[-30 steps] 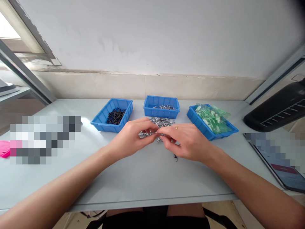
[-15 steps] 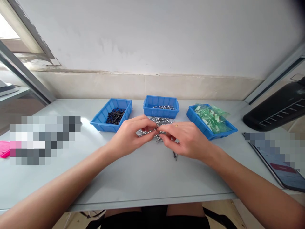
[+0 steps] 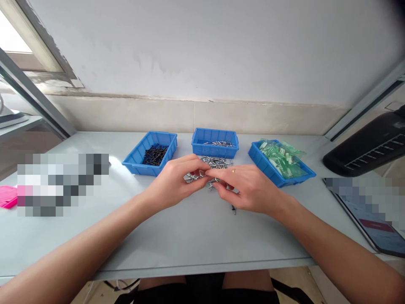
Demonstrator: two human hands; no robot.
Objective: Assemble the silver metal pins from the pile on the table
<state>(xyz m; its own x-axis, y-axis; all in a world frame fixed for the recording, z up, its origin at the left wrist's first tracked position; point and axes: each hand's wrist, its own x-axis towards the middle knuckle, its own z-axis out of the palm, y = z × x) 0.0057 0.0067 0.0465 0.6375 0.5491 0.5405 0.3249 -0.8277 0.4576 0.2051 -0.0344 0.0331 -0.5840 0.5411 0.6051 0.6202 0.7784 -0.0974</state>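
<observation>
A loose pile of thin silver metal fasteners (image 3: pixel 215 161), like screws or nails, lies mid-table. Over its near side my left hand (image 3: pixel 177 179) is closed in a pinch, thumb and fingertips together. My right hand (image 3: pixel 247 185), with a ring on one finger, meets it from the other side, and its index fingertip touches the left fingertips. The right fingers are curled in. Anything small between the fingertips is hidden. A small dark and silver fastener (image 3: pixel 233 209) lies below my right hand.
Behind the pile, one blue bin (image 3: pixel 215 150) holds silver fasteners. The left blue bin (image 3: pixel 139 169) has black screw-like pieces, the right blue bin (image 3: pixel 267 169) green plastic packets. A phone (image 3: pixel 363 219) and a black bottle (image 3: pixel 363 147) are at right, a pink object (image 3: pixel 9 197) far left.
Both hands stay over the pile, with my right index finger lying slightly flatter against the left fingertips. The whole view has shifted slightly; the bins stand as before.
</observation>
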